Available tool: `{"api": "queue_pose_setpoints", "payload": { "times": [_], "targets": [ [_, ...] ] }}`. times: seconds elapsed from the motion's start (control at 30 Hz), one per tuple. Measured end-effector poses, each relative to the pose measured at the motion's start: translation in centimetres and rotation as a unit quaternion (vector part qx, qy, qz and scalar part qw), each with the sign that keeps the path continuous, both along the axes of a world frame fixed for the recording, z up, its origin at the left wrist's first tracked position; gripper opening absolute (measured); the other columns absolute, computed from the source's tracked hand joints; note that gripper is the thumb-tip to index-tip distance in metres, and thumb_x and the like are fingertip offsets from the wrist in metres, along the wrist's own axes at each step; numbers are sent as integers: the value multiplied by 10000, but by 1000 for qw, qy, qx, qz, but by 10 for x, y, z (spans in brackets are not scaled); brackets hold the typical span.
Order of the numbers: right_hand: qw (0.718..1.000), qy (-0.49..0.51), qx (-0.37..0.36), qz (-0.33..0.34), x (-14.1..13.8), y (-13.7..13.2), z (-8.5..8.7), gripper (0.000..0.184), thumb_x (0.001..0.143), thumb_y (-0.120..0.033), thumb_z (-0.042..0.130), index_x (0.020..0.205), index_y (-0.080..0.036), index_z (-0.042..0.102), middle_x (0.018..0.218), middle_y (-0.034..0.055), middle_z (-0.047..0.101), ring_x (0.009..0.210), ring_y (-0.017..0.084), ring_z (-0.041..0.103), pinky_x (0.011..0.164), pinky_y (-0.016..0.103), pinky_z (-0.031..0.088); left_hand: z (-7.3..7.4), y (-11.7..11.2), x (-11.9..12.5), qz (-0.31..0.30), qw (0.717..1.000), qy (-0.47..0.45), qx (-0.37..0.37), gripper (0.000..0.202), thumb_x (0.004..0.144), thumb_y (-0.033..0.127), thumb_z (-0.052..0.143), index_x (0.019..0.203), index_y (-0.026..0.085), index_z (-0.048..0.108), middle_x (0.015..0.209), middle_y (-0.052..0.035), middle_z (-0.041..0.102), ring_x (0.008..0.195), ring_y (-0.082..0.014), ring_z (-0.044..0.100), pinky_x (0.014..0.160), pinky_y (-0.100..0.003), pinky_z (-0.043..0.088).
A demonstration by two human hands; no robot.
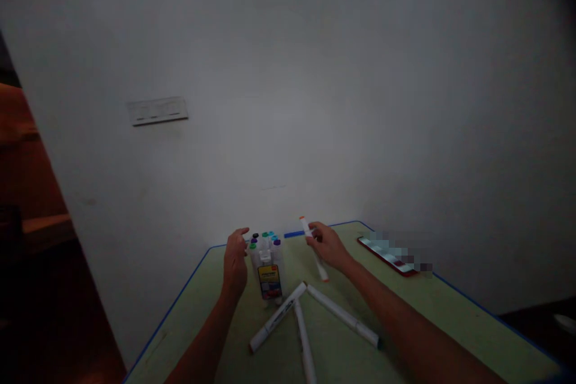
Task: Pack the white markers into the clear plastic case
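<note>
A white marker with orange ends is pinched in the fingers of my right hand, tilted above the table. My left hand is beside the left side of a clear marker case, its fingers stretched out; whether it touches the case is hard to tell. Inside the case stand several markers with black, green, blue and purple caps. A yellow and dark label covers its front. Closer to me lie three white markers: one slanting left, one in the middle, one slanting right.
The pale green table has a blue edge and meets a grey wall. A red-rimmed flat object, partly pixelated, lies at the right edge. Behind the case is a short blue strip. A switch plate is on the wall.
</note>
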State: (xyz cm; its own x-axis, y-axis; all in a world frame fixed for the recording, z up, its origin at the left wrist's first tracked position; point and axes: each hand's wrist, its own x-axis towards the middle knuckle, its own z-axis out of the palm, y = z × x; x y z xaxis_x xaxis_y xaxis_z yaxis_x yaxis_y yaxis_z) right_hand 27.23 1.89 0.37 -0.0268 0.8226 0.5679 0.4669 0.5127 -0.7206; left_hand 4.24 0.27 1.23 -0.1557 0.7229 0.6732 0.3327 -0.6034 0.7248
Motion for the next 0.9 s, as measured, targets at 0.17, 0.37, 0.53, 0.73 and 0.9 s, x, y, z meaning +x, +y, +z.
{"api": "queue_pose_setpoints", "payload": {
  "times": [0.17, 0.37, 0.53, 0.73, 0.9],
  "targets": [
    [933, 347, -23, 92, -20, 1, 26, 648, 622, -291, 520, 1211, -165, 283, 546, -49, 550, 367, 93, 391, 359, 187, 286, 7, 5, 7, -18, 997, 16, 71, 417, 841, 445, 256, 961, 169, 544, 1058, -89, 513, 936, -205, 491, 822, -363, 402],
    [862, 492, -26, 118, -21, -5, 10, 707, 581, -292, 620, 1175, -190, 250, 570, -33, 586, 358, 92, 406, 328, 183, 306, -2, -9, 9, -62, 986, 104, 115, 290, 843, 341, 348, 1014, 172, 511, 1055, -90, 518, 1017, -206, 468, 901, -351, 356],
    [843, 527, 24, 109, -16, -16, 27, 594, 585, -300, 650, 1058, -224, 298, 578, -46, 581, 401, 107, 471, 372, 201, 371, 2, -13, 9, -40, 983, 131, 122, 250, 826, 314, 403, 1008, 168, 493, 1026, -91, 511, 991, -199, 473, 878, -336, 370],
    [892, 414, 140, 113, -42, -36, 75, 476, 673, -290, 595, 1046, -226, 307, 620, -44, 577, 417, 110, 489, 382, 217, 404, 6, -17, 10, -32, 981, 147, 126, 248, 806, 305, 444, 1001, 164, 503, 997, -92, 489, 967, -200, 467, 850, -338, 381],
    [961, 193, 136, 147, -63, -34, 94, 248, 695, -256, 546, 917, -182, 463, 598, -35, 525, 447, 95, 483, 391, 190, 390, 9, -23, 12, -42, 982, 134, 128, 237, 798, 297, 456, 984, 168, 527, 977, -86, 488, 947, -199, 477, 839, -336, 387]
  ]
}}
